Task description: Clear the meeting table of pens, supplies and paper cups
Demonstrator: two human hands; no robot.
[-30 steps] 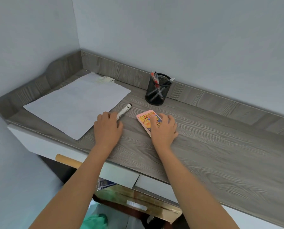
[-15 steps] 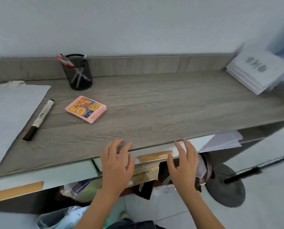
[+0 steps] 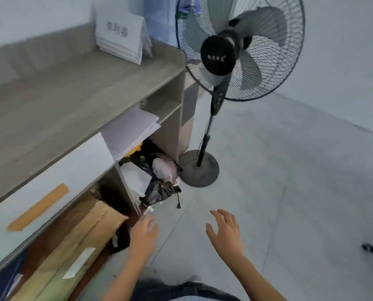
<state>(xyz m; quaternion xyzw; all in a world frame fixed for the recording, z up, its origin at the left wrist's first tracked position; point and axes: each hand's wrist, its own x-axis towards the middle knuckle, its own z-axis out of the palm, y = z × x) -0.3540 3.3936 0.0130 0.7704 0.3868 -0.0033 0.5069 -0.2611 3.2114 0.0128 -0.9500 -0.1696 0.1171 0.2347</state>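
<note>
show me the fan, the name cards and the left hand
fan (image 3: 219, 56), head view, on the black round hub
name cards (image 3: 118, 31), head view, on the printed top face
left hand (image 3: 144, 235), head view, on the back of the hand

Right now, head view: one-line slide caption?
Open left hand and open right hand hover over pale floor beside grey wood-grain table, black pedestal fan ahead.

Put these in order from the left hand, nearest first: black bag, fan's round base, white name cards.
1. black bag, under the desk, just ahead of the left hand
2. fan's round base, on the floor, rightward
3. white name cards, far end of desktop
</note>
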